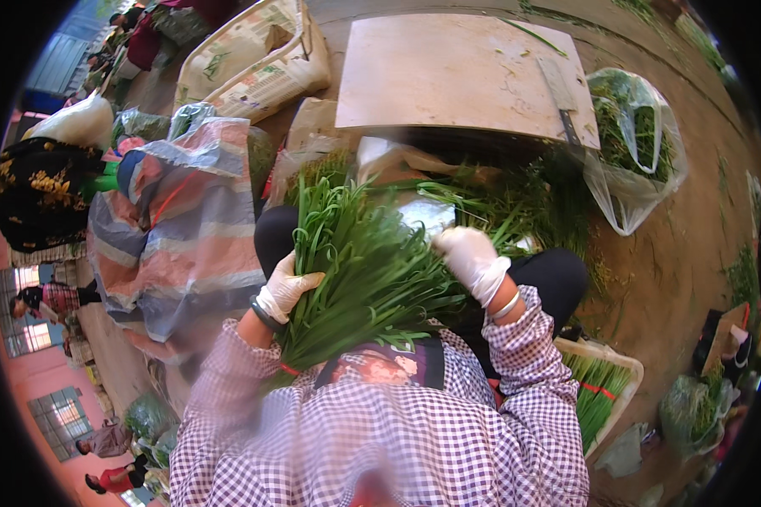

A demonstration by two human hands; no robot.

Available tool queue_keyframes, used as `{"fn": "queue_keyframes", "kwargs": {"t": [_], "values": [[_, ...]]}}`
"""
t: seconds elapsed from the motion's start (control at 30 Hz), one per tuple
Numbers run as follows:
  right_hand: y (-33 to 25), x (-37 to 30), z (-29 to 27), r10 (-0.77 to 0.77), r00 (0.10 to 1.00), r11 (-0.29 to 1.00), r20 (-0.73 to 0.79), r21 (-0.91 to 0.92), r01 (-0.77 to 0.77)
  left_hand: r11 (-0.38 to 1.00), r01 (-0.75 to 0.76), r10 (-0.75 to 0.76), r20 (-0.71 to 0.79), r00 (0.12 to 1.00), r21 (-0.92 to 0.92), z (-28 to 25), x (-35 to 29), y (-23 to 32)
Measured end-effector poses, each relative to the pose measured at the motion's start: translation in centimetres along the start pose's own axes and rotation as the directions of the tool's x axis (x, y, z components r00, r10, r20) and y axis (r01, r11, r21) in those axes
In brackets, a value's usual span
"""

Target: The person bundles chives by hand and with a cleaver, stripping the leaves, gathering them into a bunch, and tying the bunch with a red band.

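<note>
A large bunch of long, flat-leaved green chives (355,270) lies across my lap, its leaves fanned out to the right and a red band around its narrow lower end. My left hand (289,288), in a pale thin glove, is closed around the bunch's left side, thumb across the leaves. To the right of the leaf tips is my right hand (473,260), also gloved, with fingers curled in; what they hold, if anything, is hidden. Beyond the hands, loose green stalks (499,211) are heaped below the board.
A pale board (457,72) stands ahead, with a knife (558,97) at its right edge. Plastic bags of greens (638,139) sit right of it. A striped woven sack (186,228) lies left, a crate (254,63) far left. A tray (604,393) of banded chives is by my right elbow.
</note>
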State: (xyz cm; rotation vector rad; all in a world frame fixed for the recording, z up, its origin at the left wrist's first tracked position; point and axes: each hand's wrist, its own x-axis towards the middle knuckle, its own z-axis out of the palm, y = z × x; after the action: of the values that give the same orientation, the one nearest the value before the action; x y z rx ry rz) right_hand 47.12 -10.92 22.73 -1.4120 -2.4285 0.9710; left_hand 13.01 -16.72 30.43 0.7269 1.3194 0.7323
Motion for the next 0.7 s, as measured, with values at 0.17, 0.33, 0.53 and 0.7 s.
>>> {"fn": "queue_keyframes", "kwargs": {"t": [0.17, 0.33, 0.53, 0.7], "values": [[3.9, -2.7, -1.8, 0.181, 0.919, 0.963, -0.349, 0.25, -0.095, 0.961, -0.19, 0.168, 0.123, 0.978, 0.203, 1.0, 1.4, -0.2], [3.8, -4.4, -2.3, 0.254, 0.914, 0.938, -0.318, 0.311, -0.152, 0.835, -0.267, 0.199, 0.188, 0.962, 0.481, 2.7, 1.9, 0.4], [-0.6, -4.3, -3.7, 0.087, 0.863, 0.941, -0.497, 0.326, 0.093, 0.804, -0.266, 0.224, 0.144, 0.964, 0.532, 0.6, 0.0, 2.9], [-15.0, -2.2, -4.0, -0.565, 0.732, 0.711, -0.38, 0.225, 0.666, 0.883, -0.141, 0.22, -0.129, 0.967, 0.449, -9.8, -4.2, 1.1]]}}
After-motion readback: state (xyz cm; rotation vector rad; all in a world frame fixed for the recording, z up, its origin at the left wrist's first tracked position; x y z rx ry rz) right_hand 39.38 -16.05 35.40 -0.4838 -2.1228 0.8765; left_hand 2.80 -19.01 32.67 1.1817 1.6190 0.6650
